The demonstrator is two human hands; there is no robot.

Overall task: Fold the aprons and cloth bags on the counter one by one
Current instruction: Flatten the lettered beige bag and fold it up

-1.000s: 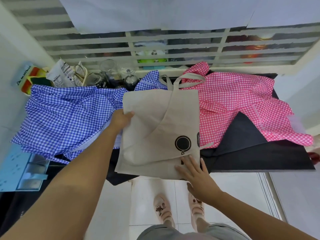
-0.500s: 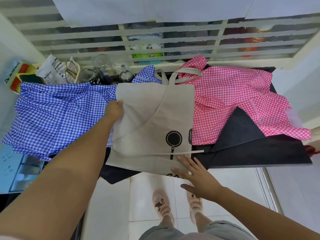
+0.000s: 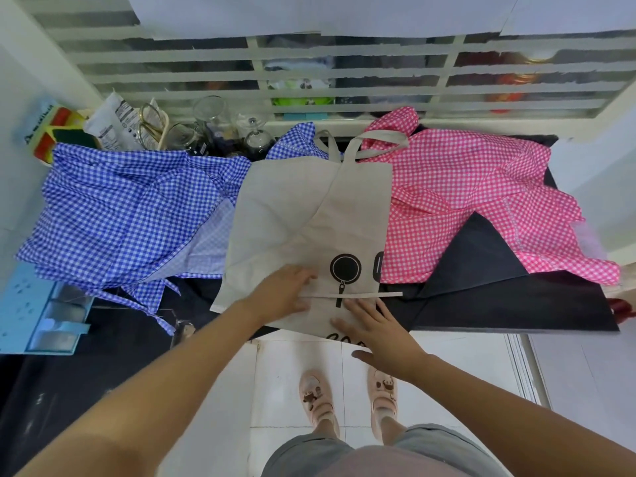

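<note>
Your left hand, gone from the side edge of the cloth bag, now presses flat on it beside your flat right hand.

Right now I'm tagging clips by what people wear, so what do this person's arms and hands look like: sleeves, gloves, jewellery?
Both arms are bare as far as the picture shows them: no sleeve covers the left arm or the right arm. The left hand and right hand wear no gloves, and no watch, bracelet or ring is visible.
</note>
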